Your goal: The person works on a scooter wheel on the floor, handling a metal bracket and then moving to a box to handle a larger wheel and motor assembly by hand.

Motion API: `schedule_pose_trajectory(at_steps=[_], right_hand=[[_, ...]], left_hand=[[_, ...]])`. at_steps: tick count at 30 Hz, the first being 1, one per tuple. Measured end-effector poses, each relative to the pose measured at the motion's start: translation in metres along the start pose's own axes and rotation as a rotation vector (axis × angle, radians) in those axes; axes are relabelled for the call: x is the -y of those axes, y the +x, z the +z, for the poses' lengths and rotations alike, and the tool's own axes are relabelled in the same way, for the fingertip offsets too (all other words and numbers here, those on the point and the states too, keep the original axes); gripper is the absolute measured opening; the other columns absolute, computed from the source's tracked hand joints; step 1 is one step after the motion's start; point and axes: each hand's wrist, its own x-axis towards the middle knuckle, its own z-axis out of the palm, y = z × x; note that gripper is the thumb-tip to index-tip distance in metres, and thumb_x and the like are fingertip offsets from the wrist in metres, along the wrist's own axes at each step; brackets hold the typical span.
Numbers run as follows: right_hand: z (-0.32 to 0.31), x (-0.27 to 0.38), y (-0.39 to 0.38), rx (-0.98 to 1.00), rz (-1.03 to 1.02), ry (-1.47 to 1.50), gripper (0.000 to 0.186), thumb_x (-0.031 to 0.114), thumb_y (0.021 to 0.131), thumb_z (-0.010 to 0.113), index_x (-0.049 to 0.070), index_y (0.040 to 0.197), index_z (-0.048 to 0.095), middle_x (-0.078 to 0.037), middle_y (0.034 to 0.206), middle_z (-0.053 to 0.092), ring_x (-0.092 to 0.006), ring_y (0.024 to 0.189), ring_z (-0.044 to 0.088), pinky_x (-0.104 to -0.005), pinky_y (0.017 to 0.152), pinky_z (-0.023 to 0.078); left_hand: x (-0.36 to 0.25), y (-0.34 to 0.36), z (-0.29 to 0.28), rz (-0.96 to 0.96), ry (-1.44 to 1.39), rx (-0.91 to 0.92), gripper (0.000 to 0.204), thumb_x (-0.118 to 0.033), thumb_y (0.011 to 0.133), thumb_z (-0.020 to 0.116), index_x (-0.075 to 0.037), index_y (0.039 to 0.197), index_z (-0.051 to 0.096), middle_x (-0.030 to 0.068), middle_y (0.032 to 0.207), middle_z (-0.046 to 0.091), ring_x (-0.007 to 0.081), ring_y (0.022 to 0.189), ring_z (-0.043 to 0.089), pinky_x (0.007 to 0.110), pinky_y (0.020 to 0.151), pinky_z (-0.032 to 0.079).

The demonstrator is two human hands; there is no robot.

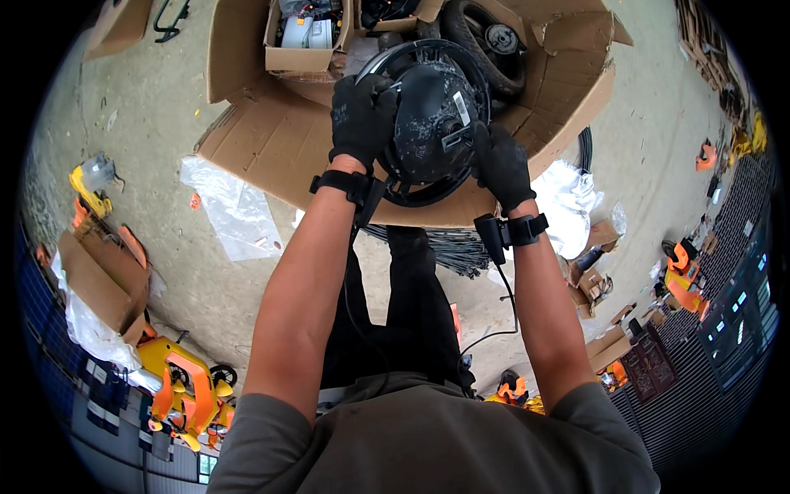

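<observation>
My hands, in black gloves, hold a round black housing (424,123) above a big open cardboard box (288,136). It looks like a headlight seen from its back, with a bulging scuffed shell, a rim around it and a white label strip. My left hand (360,119) is closed on the rim at its upper left. Fingers of my right hand (502,160) are closed around the rim at the lower right, by a small black bracket on the shell. Behind it in the box lies a wheel with a black tyre (485,45).
A smaller carton (304,58) with white parts sits in the big box. Clear plastic sheeting (230,206) and a white bag (568,206) lie on the concrete floor. Black rods or cables (453,251) lie near my legs. Yellow-orange machine parts (185,387) stand at the lower left.
</observation>
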Motion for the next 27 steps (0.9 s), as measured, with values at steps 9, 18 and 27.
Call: schedule_pose_trajectory(at_steps=[9, 18, 27], right_hand=[[0.005, -0.001, -0.007, -0.201, -0.245, 0.087, 0.031, 0.030, 0.091, 0.065, 0.002, 0.103, 0.061, -0.019, 0.079, 0.067, -0.0399, 0.072, 0.066, -0.0462, 0.070, 0.052], [-0.001, 0.005, -0.008, -0.174, -0.363, 0.178, 0.027, 0.027, 0.092, 0.065, 0.002, 0.100, 0.063, -0.015, 0.080, 0.069, -0.0332, 0.072, 0.068, -0.0452, 0.071, 0.052], [-0.003, -0.007, 0.006, -0.010, 0.063, 0.122, 0.027, 0.026, 0.089, 0.068, 0.002, 0.098, 0.062, -0.020, 0.090, 0.068, -0.0357, 0.085, 0.067, -0.0449, 0.075, 0.052]], left_hand=[[-0.001, 0.000, -0.001, 0.012, 0.014, -0.004, 0.018, -0.021, 0.081, 0.069, -0.012, 0.097, 0.068, 0.0167, 0.100, 0.058, 0.0377, 0.101, 0.055, 0.047, 0.089, 0.045], [0.002, 0.000, 0.002, 0.047, 0.024, -0.067, 0.018, -0.020, 0.080, 0.070, -0.011, 0.095, 0.069, 0.0172, 0.099, 0.059, 0.0381, 0.100, 0.055, 0.048, 0.087, 0.045], [-0.001, -0.001, 0.002, 0.062, -0.002, -0.067, 0.017, -0.020, 0.080, 0.069, -0.012, 0.095, 0.068, 0.0164, 0.099, 0.058, 0.0374, 0.100, 0.055, 0.047, 0.087, 0.045]])
